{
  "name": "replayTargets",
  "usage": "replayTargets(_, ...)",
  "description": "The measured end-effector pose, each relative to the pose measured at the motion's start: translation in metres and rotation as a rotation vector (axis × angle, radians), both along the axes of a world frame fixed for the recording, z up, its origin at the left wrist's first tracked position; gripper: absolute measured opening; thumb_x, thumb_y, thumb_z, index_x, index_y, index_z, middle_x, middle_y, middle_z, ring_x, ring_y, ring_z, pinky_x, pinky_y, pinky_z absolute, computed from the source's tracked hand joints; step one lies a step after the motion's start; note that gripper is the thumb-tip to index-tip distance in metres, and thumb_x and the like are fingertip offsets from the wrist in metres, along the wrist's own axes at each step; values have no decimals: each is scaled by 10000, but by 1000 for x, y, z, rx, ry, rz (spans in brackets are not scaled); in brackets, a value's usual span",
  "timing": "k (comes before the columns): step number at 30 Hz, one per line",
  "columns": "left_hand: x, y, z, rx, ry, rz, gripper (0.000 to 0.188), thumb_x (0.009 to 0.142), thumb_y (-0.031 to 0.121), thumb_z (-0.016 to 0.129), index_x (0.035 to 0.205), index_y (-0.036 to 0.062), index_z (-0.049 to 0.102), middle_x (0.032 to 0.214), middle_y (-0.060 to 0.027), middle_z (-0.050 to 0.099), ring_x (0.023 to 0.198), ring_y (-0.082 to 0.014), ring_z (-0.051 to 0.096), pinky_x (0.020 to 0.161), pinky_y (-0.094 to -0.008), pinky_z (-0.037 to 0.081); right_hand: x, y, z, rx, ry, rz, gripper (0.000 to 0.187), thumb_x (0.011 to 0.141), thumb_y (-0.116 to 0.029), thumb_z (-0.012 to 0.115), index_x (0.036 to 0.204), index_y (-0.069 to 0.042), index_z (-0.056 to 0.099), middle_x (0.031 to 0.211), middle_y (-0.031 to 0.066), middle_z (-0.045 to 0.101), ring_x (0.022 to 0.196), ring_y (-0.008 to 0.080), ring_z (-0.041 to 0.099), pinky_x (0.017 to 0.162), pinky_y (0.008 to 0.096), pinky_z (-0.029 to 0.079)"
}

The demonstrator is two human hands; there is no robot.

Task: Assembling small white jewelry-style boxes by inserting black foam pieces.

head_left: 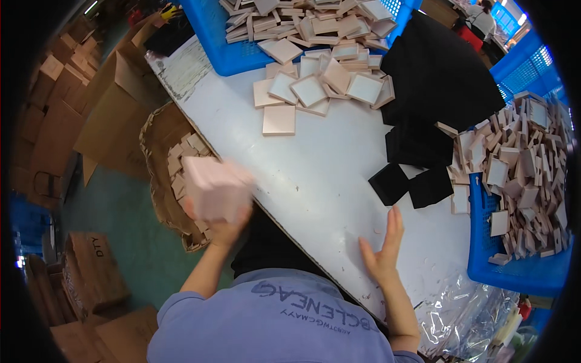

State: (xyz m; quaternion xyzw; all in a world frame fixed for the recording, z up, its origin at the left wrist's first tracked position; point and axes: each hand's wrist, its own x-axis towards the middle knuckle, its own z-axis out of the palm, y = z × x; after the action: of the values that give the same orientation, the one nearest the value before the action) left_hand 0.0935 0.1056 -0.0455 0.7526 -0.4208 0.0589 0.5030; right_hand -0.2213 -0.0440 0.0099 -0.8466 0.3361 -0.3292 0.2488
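My left hand [227, 228] grips a small stack of pale pink square boxes [216, 186], blurred by motion. The stack is over the table's left edge, beside and partly above a worn cardboard carton [158, 199] that holds more pale pink boxes [192, 147]. Over the white table [315, 193], my right hand [383, 260] has its fingers apart and nothing in it. Nearest to its fingertips lie two black square pads [389, 184], with a black block-like stack [419, 142] just beyond them.
Shallow pink box parts [308, 91] spill from a blue basket [225, 63] at the far side. Another blue basket [484, 269], heaped with similar parts, stands at the right. A large black pile [439, 66] sits between them. Clear plastic bags [463, 314] lie near right; cardboard cartons [94, 272] stand left.
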Motion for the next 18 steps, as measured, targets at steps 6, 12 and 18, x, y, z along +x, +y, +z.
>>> replayTargets(6, 78, -16, 2, -395, 626, 438, 971, 744, 102, 748, 1416, 92, 47, 1390, -104, 238, 1250, -232, 335, 988, -368, 343, 6, -43, 8, -266, 183, -161, 636, 709, -87, 690, 1289, 1, 443, 1358, 227, 369, 1195, 382, 391, 989, 443, 315)
replayTargets(12, 46, -129, 48, 331, -220, -451, 620, 749, 199, 704, 1285, 40, 436, 1278, -169, 461, 1171, -339, 414, 1002, -393, 332, 12, -70, 3, -334, 341, -213, 365, 685, -102, 714, 1029, -10, 634, 1070, 116, 588, 988, 282, 529, 839, 379, 397)
replayTargets(18, 65, -208, 53, 680, -466, -573, 734, 712, 261, 730, 1335, 61, 397, 1323, -222, 434, 1194, -391, 429, 999, -414, 369, 19, -74, 7, -362, 305, -303, 189, 693, -92, 702, 875, -51, 676, 920, 69, 647, 862, 237, 604, 700, 345, 486)
